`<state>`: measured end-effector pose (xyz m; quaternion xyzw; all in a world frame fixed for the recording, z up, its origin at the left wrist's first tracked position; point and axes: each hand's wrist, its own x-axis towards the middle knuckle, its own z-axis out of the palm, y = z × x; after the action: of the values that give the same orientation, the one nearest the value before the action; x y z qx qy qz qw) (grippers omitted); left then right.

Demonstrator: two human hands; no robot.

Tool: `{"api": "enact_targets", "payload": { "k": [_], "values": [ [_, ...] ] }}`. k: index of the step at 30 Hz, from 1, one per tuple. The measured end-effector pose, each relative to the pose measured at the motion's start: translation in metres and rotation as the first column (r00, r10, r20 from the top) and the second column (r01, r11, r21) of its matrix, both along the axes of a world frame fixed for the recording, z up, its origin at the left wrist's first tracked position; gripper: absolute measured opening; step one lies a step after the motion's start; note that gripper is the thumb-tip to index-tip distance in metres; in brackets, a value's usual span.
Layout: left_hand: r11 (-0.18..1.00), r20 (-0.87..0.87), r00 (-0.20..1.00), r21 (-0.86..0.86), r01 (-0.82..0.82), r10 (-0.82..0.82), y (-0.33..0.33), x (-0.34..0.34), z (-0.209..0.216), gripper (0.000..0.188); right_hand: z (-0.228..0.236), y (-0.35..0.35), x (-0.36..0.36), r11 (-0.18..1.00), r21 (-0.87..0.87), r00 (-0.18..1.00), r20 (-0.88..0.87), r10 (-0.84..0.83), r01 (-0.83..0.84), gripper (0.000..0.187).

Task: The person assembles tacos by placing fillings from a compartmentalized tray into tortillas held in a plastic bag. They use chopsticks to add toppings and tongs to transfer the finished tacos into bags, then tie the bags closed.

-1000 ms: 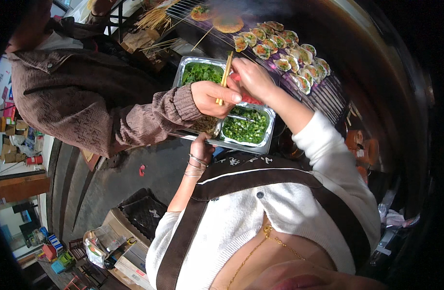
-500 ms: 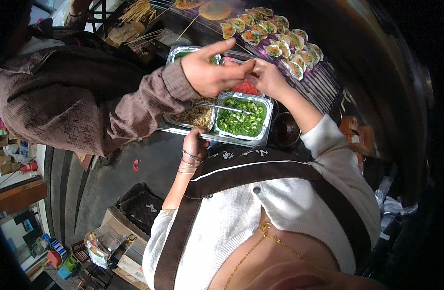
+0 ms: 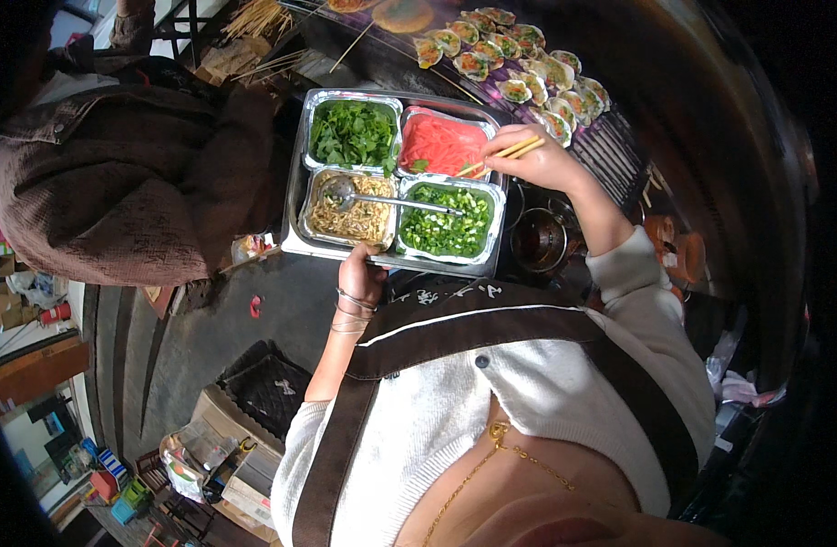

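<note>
My left hand (image 3: 362, 276) is closed on the near edge of a metal tray (image 3: 295, 242), its fingers partly hidden. Four foil boxes sit in the tray: leafy green herbs (image 3: 350, 132), pink shreds (image 3: 437, 143), brownish chopped bits (image 3: 368, 219) and chopped green onion (image 3: 441, 235). A perforated spoon (image 3: 409, 201) lies with its bowl in the brownish bits and its handle over the green onion. Between the fingers of my right hand (image 3: 537, 169) are wooden chopsticks (image 3: 511, 151). Their tips point left, at the near right edge of the pink shreds.
Topped oysters (image 3: 487, 55) lie on a grill (image 3: 610, 164) beyond the tray, beside a round flat cake (image 3: 403, 15). Dark metal pots (image 3: 539, 242) stand right of the tray. At the left is a co-worker in a brown jacket (image 3: 99, 182). Cardboard boxes (image 3: 222, 415) lie lower left.
The co-worker's arm, stretched over the tray before, has drawn back left and uncovered the boxes. Chopsticks now show in my right hand, which has moved slightly right and nearer me.
</note>
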<state>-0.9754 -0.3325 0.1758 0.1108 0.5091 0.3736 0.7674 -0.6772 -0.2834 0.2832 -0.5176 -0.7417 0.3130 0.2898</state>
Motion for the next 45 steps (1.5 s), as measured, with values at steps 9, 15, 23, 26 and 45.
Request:
{"api": "enact_targets", "payload": {
  "k": [9,15,23,26,45],
  "values": [
    [1.0,-0.002,1.0,-0.021,0.0,0.0,0.001,-0.002,-0.001,0.012,-0.018,0.016,-0.007,0.946,0.169,0.96,-0.011,-0.279,0.277,0.015],
    [1.0,0.003,1.0,-0.014,-0.02,0.02,-0.002,0.002,-0.002,0.011,-0.04,0.022,-0.015,0.898,0.192,0.918,-0.12,-0.379,0.396,0.023],
    [0.999,-0.001,0.999,0.005,-0.035,0.035,-0.004,0.002,-0.004,0.011,-0.037,0.028,-0.012,0.933,0.295,0.977,-0.113,-0.179,0.205,0.019],
    [0.999,-0.064,0.998,-0.024,-0.021,0.019,-0.002,0.001,-0.005,0.011,-0.044,0.034,-0.02,0.968,0.192,0.986,-0.069,-0.15,0.161,0.021],
    [0.999,-0.045,0.999,0.036,-0.01,0.012,-0.001,0.0,0.001,0.011,-0.017,0.036,0.01,0.881,-0.102,0.635,-0.655,-0.409,0.462,0.026]
  ]
}}
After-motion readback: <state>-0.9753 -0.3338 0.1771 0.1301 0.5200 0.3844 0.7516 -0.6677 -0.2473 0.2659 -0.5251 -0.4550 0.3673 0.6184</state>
